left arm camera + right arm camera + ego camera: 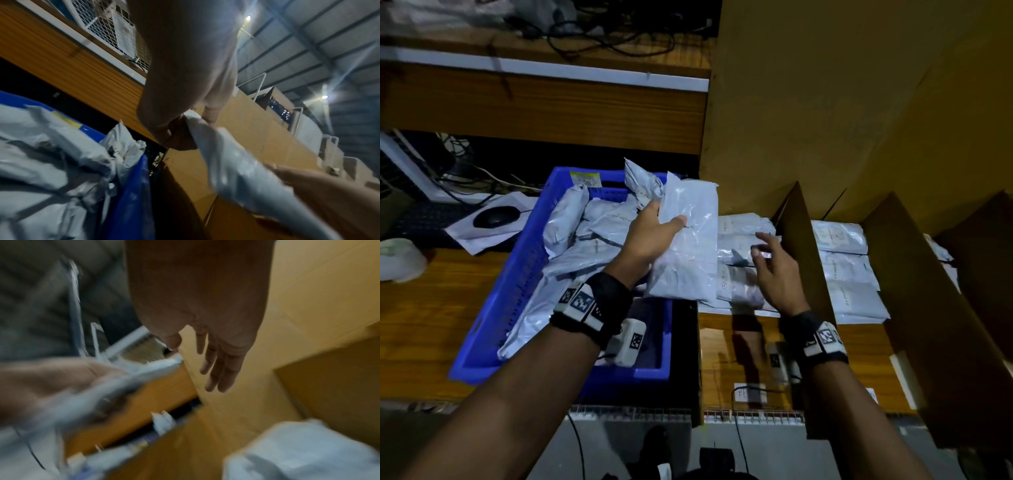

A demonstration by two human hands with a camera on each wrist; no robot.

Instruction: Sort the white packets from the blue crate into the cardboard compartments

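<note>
The left hand [650, 236] grips a white packet [685, 246] by its left edge, thumb across the face, holding it above the right rim of the blue crate [493, 301]. The right hand [777, 270] hovers beside it, fingers spread and loose, holding nothing, over stacked packets [739, 240] in the leftmost cardboard compartment [804, 246]. More packets [571, 219] fill the crate on the wooden table [431, 308].

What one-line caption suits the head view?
Left hand lifts a white packet from the blue crate; open right hand reaches over a cardboard compartment.
</note>
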